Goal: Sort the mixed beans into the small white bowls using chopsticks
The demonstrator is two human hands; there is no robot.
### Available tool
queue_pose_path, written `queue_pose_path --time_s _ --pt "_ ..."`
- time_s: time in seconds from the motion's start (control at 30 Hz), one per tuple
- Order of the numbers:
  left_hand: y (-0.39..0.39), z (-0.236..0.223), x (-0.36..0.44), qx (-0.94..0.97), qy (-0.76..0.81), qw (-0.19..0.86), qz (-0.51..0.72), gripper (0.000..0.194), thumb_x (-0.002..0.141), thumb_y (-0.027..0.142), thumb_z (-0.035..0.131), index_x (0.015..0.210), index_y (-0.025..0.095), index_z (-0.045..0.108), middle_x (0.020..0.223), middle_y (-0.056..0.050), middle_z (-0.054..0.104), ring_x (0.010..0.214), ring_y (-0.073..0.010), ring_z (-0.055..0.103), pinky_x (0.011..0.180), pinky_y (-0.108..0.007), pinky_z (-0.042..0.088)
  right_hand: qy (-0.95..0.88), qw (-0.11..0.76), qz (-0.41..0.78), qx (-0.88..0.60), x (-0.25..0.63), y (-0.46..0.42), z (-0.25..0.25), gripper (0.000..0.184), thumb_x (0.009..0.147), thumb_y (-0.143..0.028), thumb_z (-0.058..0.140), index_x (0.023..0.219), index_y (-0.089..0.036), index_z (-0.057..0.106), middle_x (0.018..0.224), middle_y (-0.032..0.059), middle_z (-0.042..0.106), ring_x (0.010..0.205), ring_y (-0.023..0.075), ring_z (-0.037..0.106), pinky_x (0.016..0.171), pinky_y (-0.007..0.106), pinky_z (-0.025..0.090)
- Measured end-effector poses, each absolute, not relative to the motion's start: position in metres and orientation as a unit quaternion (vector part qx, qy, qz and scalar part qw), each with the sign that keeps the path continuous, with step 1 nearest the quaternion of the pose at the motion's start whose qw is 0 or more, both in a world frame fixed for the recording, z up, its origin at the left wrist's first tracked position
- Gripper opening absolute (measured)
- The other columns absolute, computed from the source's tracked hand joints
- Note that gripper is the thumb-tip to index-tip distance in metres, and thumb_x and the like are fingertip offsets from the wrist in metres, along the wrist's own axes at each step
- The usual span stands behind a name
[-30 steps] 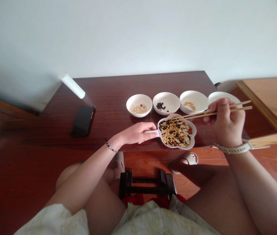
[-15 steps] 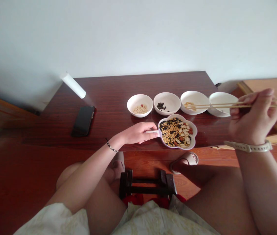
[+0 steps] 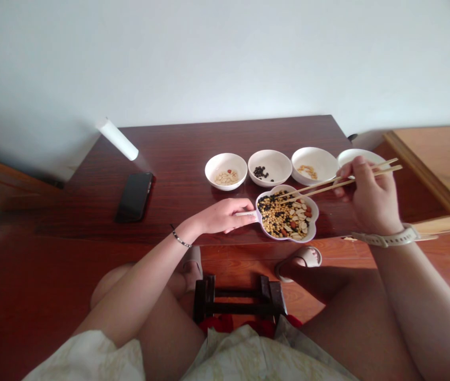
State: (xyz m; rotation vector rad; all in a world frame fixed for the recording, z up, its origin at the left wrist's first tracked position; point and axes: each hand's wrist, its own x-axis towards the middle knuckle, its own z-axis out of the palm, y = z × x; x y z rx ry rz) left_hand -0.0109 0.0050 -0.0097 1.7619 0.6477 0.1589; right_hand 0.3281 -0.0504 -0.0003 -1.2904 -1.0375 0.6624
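Note:
My left hand (image 3: 233, 215) is closed around the short handle of a flower-shaped bowl (image 3: 315, 218) at the table's front edge. Inside lie mixed yellow beans (image 3: 280, 214), black beans and pale and reddish nuts (image 3: 297, 212). My right hand (image 3: 371, 196) grips a pair of chopsticks (image 3: 328, 183), their tips down among the beans on the bowl's far side. Whether the tips pinch a bean is too small to tell. Behind stand a white bowl with pale nuts (image 3: 226, 178), one with black beans (image 3: 260, 172) and one with yellow pieces (image 3: 307, 171).
Another white bowl (image 3: 358, 154) at the right end is partly hidden by my right hand. A black phone (image 3: 134, 197) and a white cylinder (image 3: 117, 139) lie on the dark table (image 3: 177, 143) to the left. A wooden surface (image 3: 439, 159) adjoins at right.
My right hand has moved left and nearer. The chopstick tips have gone from the bowl of yellow pieces down into the flower-shaped bowl. My left hand has stayed in place.

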Motion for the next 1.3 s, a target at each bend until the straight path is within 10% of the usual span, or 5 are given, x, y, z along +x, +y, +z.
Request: queue_pose_path --time_s 1.3 --pt "0.0037 -0.0076 -0.0094 0.766 0.279 0.576 0.062 0.042 0.106 0.06 0.061 0.112 0.019 0.066 0.085 0.0 0.063 0.055 -0.0076 0.054 0.048 -0.021 0.04 -0.449 0.665 0.234 -0.549 0.3275 -0.0502 -0.0021 0.046 0.103 -0.057 0.068 0.076 -0.021 0.059 0.067 -0.0002 0.059 0.045 0.0095 0.052 0.036 0.022 0.034"
